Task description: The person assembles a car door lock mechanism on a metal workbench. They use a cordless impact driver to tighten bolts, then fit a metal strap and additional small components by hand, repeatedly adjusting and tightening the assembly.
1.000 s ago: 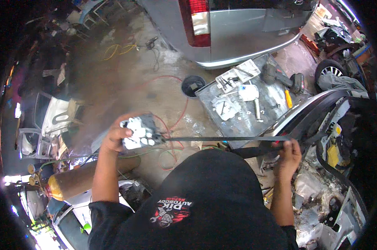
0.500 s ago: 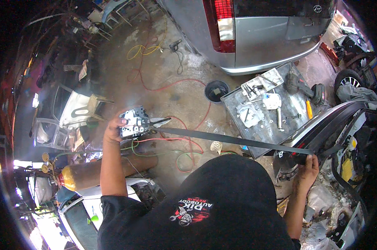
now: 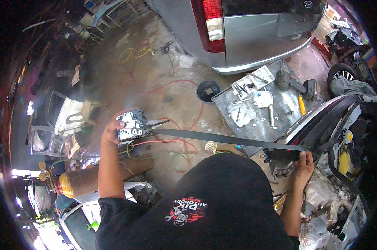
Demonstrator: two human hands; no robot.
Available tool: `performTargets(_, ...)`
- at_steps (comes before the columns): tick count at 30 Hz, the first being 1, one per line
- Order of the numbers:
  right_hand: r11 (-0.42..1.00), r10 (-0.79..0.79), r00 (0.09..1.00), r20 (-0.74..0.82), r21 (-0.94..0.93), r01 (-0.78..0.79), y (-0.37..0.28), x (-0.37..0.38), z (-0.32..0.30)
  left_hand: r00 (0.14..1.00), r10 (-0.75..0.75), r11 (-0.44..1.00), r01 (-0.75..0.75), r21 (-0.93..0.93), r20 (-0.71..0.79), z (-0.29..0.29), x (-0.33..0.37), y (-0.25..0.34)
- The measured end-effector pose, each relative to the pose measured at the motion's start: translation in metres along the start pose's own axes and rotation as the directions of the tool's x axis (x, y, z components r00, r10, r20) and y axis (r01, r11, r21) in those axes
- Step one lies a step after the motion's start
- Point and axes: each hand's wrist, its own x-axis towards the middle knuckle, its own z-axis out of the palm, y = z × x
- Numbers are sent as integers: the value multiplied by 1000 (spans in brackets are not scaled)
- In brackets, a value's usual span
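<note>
My left hand (image 3: pixel 110 131) is closed round a silver-and-black seat belt retractor (image 3: pixel 132 124), thumb on its metal face. A dark pointed piece (image 3: pixel 160 123) sticks out from the retractor's right side; its kind is unclear. From the retractor a flat grey seat belt strap (image 3: pixel 226 138) runs taut across to the right, in front of my chest. My right hand (image 3: pixel 304 165) pinches this strap between thumb and fingers, beside a car body with a black opening edge (image 3: pixel 321 121). What lies under my right fingers is partly hidden.
A grey work table (image 3: pixel 255 133) ahead right bears a cordless drill (image 3: pixel 290 81), a white parts tray (image 3: pixel 252 85) and an orange-handled tool (image 3: pixel 301 105). A black bucket (image 3: pixel 208 91) stands beside it. Hoses (image 3: pixel 184 141) cross the floor; a gas cylinder (image 3: pixel 92 178) lies left.
The view has turned slightly, so the table, van and bucket sit further left. Both hands keep their hold on the retractor and the strap, which stays stretched between them.
</note>
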Motion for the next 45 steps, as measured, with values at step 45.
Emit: performTargets(45, 934, -52, 324, 945, -69, 351, -27, -16, 77, 911, -71, 965, -40, 259, 406, 260, 28, -70)
